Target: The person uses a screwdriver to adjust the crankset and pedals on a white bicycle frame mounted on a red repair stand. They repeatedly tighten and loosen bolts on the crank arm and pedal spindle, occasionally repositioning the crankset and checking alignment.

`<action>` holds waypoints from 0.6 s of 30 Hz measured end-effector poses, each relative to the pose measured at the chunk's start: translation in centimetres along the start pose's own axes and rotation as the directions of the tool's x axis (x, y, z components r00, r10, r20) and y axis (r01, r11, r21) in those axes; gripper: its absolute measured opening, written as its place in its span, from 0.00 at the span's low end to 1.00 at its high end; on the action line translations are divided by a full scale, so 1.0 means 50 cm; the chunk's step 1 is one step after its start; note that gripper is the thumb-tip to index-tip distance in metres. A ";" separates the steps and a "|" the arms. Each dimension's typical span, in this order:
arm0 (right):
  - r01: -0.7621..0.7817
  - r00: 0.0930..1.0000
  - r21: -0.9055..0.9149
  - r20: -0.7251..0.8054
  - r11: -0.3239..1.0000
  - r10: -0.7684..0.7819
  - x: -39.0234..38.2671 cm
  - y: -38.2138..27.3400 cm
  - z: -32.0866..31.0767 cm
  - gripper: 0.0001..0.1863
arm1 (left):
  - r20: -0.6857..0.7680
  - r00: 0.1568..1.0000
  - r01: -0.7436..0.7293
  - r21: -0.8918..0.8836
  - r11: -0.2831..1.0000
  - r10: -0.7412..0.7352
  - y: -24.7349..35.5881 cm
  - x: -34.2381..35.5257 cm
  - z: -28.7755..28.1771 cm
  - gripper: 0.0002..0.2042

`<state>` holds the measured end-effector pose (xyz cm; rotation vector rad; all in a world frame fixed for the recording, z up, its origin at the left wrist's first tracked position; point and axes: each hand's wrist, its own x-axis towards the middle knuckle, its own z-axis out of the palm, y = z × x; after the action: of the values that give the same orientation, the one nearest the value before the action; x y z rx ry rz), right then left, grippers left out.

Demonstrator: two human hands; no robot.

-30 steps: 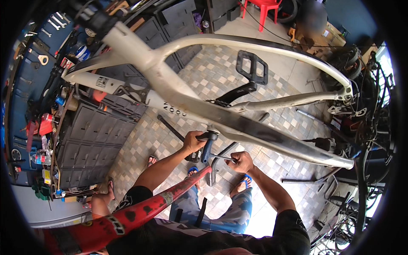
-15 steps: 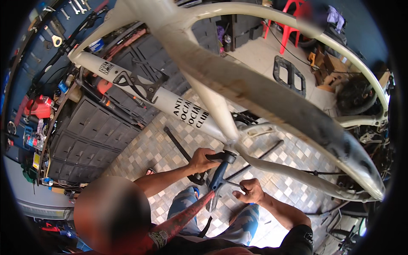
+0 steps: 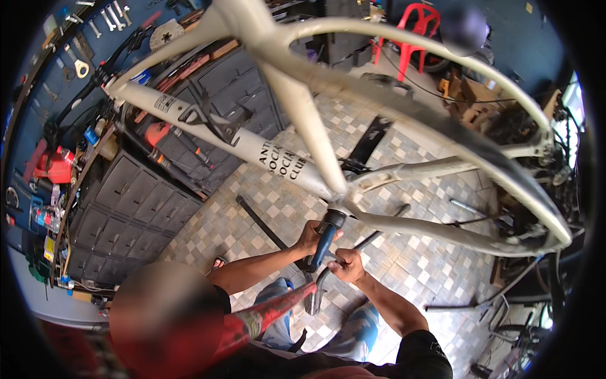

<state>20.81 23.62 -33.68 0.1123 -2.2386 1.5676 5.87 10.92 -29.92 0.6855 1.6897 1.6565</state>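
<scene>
Near the centre a blue tool (image 3: 324, 246) with a black round head stands against the bottom bracket of a cream bicycle frame (image 3: 284, 110). My left hand (image 3: 309, 239) is closed round the tool from the left, its fingertips partly hidden behind it. Just right and below, my right hand (image 3: 346, 265) is closed on the tool's thin side handle. A worn red tube (image 3: 271, 309) rises from the lower left to just below the tool. A black crank (image 3: 369, 142) shows behind the frame.
A tool wall (image 3: 44, 114) and dark drawer units (image 3: 120, 221) line the left. A red plastic chair (image 3: 410, 38) and cardboard boxes (image 3: 467, 95) stand behind the frame. Bicycle parts crowd the right. A sandalled foot (image 3: 219, 263) is at left; a blurred round shape (image 3: 165, 322) covers the lower left.
The view has shifted, moving the cream frame in the picture. The blue tool is turned, and my right hand has moved left and up, closer to my left hand.
</scene>
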 end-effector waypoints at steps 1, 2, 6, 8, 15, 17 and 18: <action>-0.054 0.998 -0.049 0.019 0.997 0.055 0.001 -0.024 -0.011 0.28 | -0.041 0.999 0.005 0.003 1.000 -0.005 -0.002 -0.001 0.011 0.25; -0.109 0.994 -0.077 0.007 0.991 0.109 0.000 -0.047 -0.014 0.27 | -0.064 0.998 0.023 0.108 0.994 -0.016 0.006 -0.006 0.013 0.26; -0.171 0.984 -0.324 -0.016 0.931 0.175 0.013 -0.117 -0.032 0.24 | -0.071 0.985 -0.146 0.174 0.974 0.160 0.002 -0.005 0.030 0.28; -0.208 0.977 -0.254 -0.020 0.945 0.210 0.036 -0.169 -0.031 0.21 | -0.032 0.997 0.078 0.374 0.924 -0.071 -0.020 -0.009 0.002 0.21; -0.373 0.928 0.207 0.064 0.904 0.368 0.071 -0.277 -0.011 0.15 | 0.073 0.861 0.507 -0.203 0.838 -0.503 0.034 -0.096 -0.035 0.22; -0.383 0.916 0.304 0.002 0.872 0.402 0.064 -0.276 -0.001 0.18 | 0.088 0.849 0.527 -0.060 0.848 -0.521 0.115 -0.130 -0.036 0.21; -0.444 0.881 0.381 0.022 0.811 0.472 0.076 -0.274 0.000 0.20 | 0.085 0.842 0.536 -0.025 0.844 -0.533 0.151 -0.157 -0.047 0.21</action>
<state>21.33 19.22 -20.15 -0.4100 -1.9673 2.2065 8.50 3.88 -21.70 0.2093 1.5931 1.2465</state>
